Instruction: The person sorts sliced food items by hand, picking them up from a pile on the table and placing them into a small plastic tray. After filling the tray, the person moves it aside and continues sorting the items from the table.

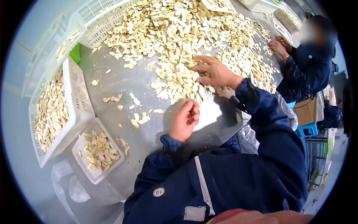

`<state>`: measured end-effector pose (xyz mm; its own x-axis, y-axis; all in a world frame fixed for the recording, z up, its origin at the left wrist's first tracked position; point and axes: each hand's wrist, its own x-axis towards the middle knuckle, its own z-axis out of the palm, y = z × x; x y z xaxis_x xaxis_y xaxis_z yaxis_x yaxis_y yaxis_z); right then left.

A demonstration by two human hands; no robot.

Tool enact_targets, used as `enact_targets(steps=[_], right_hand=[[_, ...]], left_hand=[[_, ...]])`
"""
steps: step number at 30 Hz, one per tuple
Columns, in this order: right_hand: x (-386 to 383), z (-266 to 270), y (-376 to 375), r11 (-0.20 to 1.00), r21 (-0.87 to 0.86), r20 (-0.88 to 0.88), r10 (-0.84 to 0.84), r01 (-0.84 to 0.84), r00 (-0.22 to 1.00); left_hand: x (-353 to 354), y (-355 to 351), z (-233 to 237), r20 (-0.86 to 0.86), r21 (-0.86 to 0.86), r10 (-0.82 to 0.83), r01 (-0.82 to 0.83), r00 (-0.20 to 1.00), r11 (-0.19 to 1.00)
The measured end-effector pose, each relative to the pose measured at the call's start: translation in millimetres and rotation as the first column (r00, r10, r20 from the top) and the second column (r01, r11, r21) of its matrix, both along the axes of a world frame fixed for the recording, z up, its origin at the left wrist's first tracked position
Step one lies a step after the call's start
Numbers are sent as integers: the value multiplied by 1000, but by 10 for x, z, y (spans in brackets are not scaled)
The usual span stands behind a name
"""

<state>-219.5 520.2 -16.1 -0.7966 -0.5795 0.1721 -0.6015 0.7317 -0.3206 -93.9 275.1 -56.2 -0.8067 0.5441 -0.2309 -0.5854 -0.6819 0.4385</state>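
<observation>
Pale dried slices lie in a large pile on the metal table. My right hand rests on the near edge of the pile, its fingers spread over the slices. Below the pile, close to the table's front edge, my left hand is held with its fingers curled in; whatever is between them is too small to make out. Several loose slices are scattered to the left of my left hand.
At the left stand a tall white crate of slices and a small white tray holding more. Another perforated crate is behind them, near a green object. A co-worker works at the right, hands near the pile.
</observation>
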Motion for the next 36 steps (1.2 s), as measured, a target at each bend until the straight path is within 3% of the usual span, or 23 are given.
enact_targets(steps=[4, 6, 8, 10, 11, 14, 16, 18, 20, 22, 25, 28, 34, 36], right_hand=[[600, 123, 248, 947, 29, -126, -314, 320, 941], [887, 73, 280, 946, 10, -38, -323, 323, 946], [1197, 177, 241, 975, 113, -49, -188, 192, 981], [1320, 113, 368, 967, 100, -126, -222, 235, 967], [1400, 106, 426, 936, 25, -84, -349, 352, 933], [1621, 7, 533, 893, 9, -157, -444, 450, 882], [1785, 57, 456, 933, 140, -80, -323, 332, 943], [1798, -6, 567, 911, 201, -157, -333, 360, 930], [1668, -124, 726, 850, -29, -223, -519, 526, 825], [1539, -15, 682, 811, -96, -369, -568, 577, 736], [1355, 19, 294, 878, -258, -217, -460, 404, 861], [1193, 42, -124, 930, -127, -253, -366, 344, 895], [1073, -37, -64, 945, 25, -233, -312, 327, 921], [1122, -56, -5, 945, 4, -197, -321, 328, 926]], left_hand=[[17, 21, 0, -24, -64, -90, 88, 996, 994], [40, 31, 59, -42, -98, -149, 145, 988, 985], [54, 50, 65, -72, -110, -210, 202, 975, 973], [68, 64, 62, -95, -137, -248, 235, 964, 962], [77, 62, 87, -102, -159, -265, 248, 959, 956], [92, 64, 107, -110, -197, -299, 274, 948, 941], [94, 58, 108, -108, -197, -319, 294, 941, 935], [95, 82, 126, -112, -224, -353, 322, 929, 920], [112, 77, 145, -108, -263, -401, 363, 910, 894], [118, 61, 195, -122, -316, -485, 429, 866, 846], [124, 67, 179, -133, -349, -542, 472, 830, 809], [125, 74, 180, -147, -351, -547, 473, 824, 808], [158, 45, 212, -132, -359, -525, 453, 841, 816], [147, 53, 212, -135, -356, -523, 452, 841, 818]])
